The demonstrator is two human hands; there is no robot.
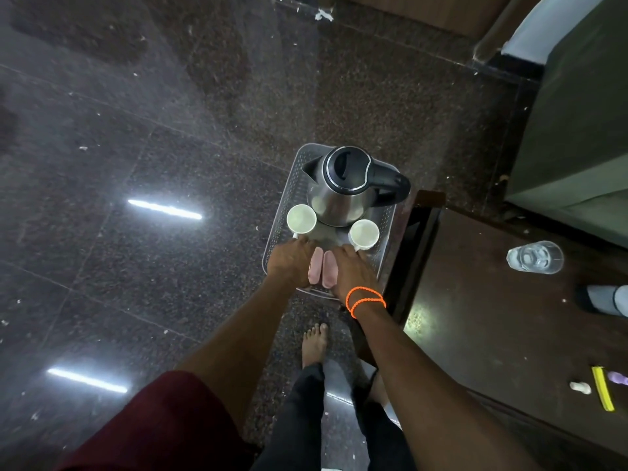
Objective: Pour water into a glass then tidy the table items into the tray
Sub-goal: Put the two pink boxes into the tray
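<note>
A clear perforated tray (287,188) is out over the dark floor, left of the table. On it stand a steel kettle (343,188) with a black lid and handle, and two white cups (301,219) (364,233). Two pink sachets (316,266) lie at its near end. My left hand (292,263) and my right hand (353,271), which has orange bands at the wrist, both grip the tray's near edge with the sachets between them. A glass (535,257) holding water stands on the dark wooden table (492,334) to the right.
A yellow strip (603,389), a small white piece (580,387) and a purple item (618,377) lie on the table's near right. A pale object (606,299) shows at the right edge. A green block (577,130) rises behind the table. My bare foot (314,345) is below the tray.
</note>
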